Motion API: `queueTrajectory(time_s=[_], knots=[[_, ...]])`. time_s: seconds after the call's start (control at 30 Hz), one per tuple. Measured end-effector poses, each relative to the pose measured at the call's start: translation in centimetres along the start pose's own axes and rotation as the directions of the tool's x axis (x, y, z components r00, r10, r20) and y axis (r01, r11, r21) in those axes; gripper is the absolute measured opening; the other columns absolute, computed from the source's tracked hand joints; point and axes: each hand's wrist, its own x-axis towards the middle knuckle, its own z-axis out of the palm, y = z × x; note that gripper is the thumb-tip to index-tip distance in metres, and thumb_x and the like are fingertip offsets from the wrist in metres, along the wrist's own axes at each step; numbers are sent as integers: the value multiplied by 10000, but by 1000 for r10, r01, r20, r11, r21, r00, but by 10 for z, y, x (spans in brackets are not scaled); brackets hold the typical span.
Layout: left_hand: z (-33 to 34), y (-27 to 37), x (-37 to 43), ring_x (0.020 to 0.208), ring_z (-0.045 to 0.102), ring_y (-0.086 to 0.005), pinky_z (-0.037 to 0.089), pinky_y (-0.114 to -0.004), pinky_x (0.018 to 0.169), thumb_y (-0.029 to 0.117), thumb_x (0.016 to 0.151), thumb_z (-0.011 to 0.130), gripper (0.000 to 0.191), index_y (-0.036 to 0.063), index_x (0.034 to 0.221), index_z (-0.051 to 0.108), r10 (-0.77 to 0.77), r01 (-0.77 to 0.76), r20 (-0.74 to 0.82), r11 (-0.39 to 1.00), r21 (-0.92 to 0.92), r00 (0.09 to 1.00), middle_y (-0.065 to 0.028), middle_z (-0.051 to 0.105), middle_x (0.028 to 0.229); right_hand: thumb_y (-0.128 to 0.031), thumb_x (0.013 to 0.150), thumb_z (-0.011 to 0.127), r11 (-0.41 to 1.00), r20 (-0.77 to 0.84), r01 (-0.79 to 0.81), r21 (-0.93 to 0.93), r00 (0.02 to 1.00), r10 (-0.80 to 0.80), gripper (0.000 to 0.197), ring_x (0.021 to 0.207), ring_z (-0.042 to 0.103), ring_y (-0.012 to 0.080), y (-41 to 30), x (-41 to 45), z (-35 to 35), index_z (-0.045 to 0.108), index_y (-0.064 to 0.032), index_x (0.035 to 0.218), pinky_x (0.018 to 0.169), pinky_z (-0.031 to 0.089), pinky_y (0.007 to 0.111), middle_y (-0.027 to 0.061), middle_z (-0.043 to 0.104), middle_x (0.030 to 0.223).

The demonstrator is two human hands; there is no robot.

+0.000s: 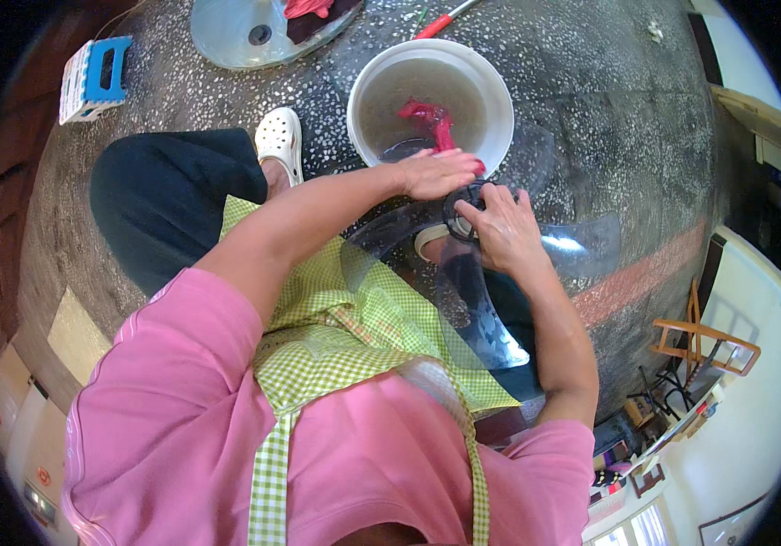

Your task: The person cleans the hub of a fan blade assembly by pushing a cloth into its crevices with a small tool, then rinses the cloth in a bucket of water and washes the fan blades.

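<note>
A clear plastic fan blade (pixel 585 242) with several vanes and a dark hub spreads out in front of me, partly over my right foot and knee. My right hand (pixel 508 228) grips it at the hub. Just beyond, over the near rim of a white bucket (pixel 358 112), my left hand (pixel 439 175) lies palm down with a wet red cloth (pixel 442 126) beneath it. A bit of red shows at its fingertips, while the rest of the cloth trails into cloudy water (pixel 390 92). The palm side of the left hand is hidden.
A clear round cover (pixel 226 34) with a pink-red cloth (pixel 308 7) lies at the far left. Behind the bucket is a red-handled tool (pixel 435 27). A blue-and-white step stool (pixel 93 78) stands at left. A wooden folding stand (pixel 698 331) is by the right wall.
</note>
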Motion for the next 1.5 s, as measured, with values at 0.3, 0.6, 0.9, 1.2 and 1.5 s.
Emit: queueTrajectory(time_s=[0.3, 0.6, 0.9, 1.2, 1.5], knots=[[-19, -31, 16, 1366, 228, -246, 194, -520, 1080, 370, 905, 281, 534, 138, 1382, 347, -139, 128, 117, 986, 103, 983, -68, 308, 1453, -147, 632, 701, 1000, 16, -6, -7, 1000, 6, 516, 1005, 506, 269, -2, 6, -6, 583, -176, 1134, 877, 382, 476, 97, 503, 971], [-19, -10, 12, 1296, 347, -267, 269, -427, 1064, 260, 871, 270, 490, 123, 1304, 452, -58, 47, 93, 992, 119, 994, -119, 391, 1394, -234, 627, 724, 1000, -21, 14, -15, 1000, -14, 507, 921, 509, 276, -11, 4, 0, 595, -168, 1113, 822, 371, 397, 104, 509, 901], [-36, 8, -11, 1303, 325, -329, 237, -412, 1086, 257, 901, 291, 493, 53, 1338, 396, 38, -51, 222, 997, 50, 974, -171, 351, 1402, -269, 652, 708, 998, -19, -38, 50, 999, 39, 490, 977, 523, 283, -10, 6, -7, 602, -170, 1121, 846, 371, 427, 119, 529, 950], [-37, 1, -21, 1302, 300, -382, 284, -442, 1073, 116, 777, 453, 614, 120, 1371, 299, -91, 36, 271, 979, 202, 958, -164, 358, 1388, -251, 650, 724, 999, 8, -37, -28, 999, 37, 487, 1003, 518, 286, -16, 9, -4, 602, -165, 1114, 854, 385, 477, 124, 527, 980], [-51, 22, -51, 1363, 216, -305, 246, -518, 1065, 164, 829, 404, 603, 133, 1412, 252, 61, -154, 419, 970, 190, 906, -83, 225, 1483, -300, 654, 715, 998, 7, -49, -35, 999, 49, 506, 989, 518, 295, -10, 6, 1, 602, -181, 1132, 820, 391, 441, 125, 522, 976]])
